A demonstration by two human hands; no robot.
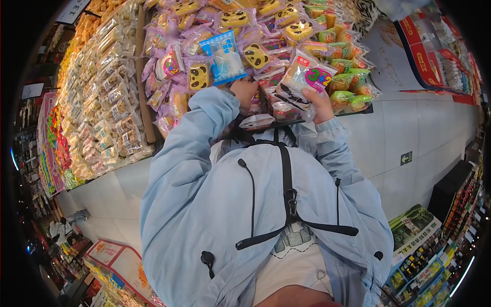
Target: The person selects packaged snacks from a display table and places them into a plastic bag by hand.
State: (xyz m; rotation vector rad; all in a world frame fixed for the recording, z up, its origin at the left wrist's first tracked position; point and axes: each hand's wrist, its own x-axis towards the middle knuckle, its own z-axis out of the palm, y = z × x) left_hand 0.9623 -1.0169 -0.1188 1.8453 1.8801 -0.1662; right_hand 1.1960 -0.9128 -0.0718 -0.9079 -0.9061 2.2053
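Observation:
My right hand (318, 104) is closed on a clear plastic snack packet (313, 77) with a red label and a purple "3+2" print. Its thumb lies over the near edge, and other wrapped packets sit just below and beside it. To the left, my left hand (245, 92) is curled down among the packets at the near edge of the display, its fingertips mostly hidden. Just beyond that hand lies a blue and white packet (224, 59). Around both hands are yellow panda-face cakes (198, 77) in purple-tinted wrappers.
Green and orange wrapped snacks (353, 84) are heaped right of my right hand. Behind a brown divider (142, 77), pale wrapped sweets (110, 97) fill the left section. Grey tiled floor (394, 138) runs along the right, with a red-edged display (419, 51) beyond.

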